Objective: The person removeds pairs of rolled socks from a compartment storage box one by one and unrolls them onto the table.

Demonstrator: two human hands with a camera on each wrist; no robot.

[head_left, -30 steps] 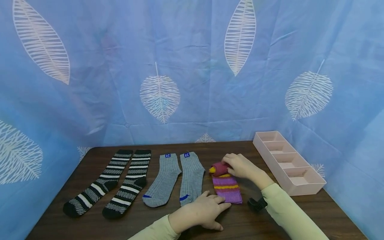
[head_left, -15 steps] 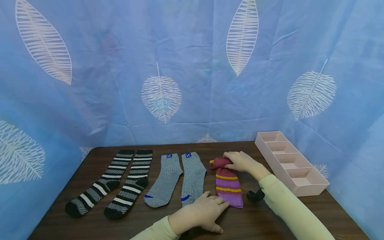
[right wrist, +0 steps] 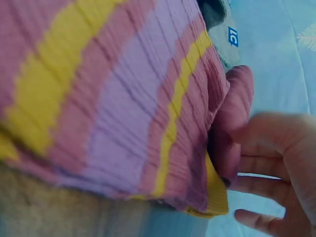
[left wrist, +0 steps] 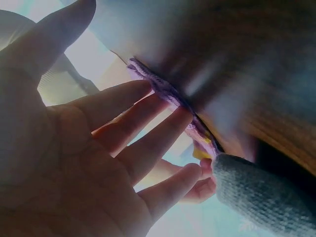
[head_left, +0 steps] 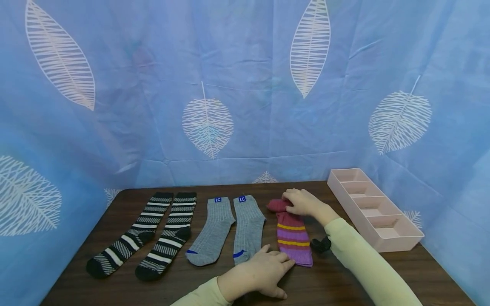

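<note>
A purple, maroon and yellow striped sock (head_left: 293, 238) lies on the table, its far end bunched into a maroon roll (head_left: 276, 205). My right hand (head_left: 305, 202) pinches this roll between thumb and fingers; the right wrist view shows the roll (right wrist: 236, 118) at the fingertips. At the near end, my left hand (head_left: 264, 272) lies with spread, fairly straight fingers, its fingertips on the purple ribbed cuff (left wrist: 168, 94). Just left of the striped sock are two grey socks (head_left: 212, 231) with blue LC tags, one partly behind my left hand.
Two black-and-white striped socks (head_left: 168, 233) lie at the left of the dark wooden table (head_left: 321, 280). A pale pink box (head_left: 377, 212) with several compartments stands at the right. A blue leaf-print cloth (head_left: 245, 127) hangs behind and around the table.
The sock's flat striped part has become longer, and the roll sits a little farther away, with less yellow showing on it. My right hand moved slightly away with it; my left hand stayed nearly still.
</note>
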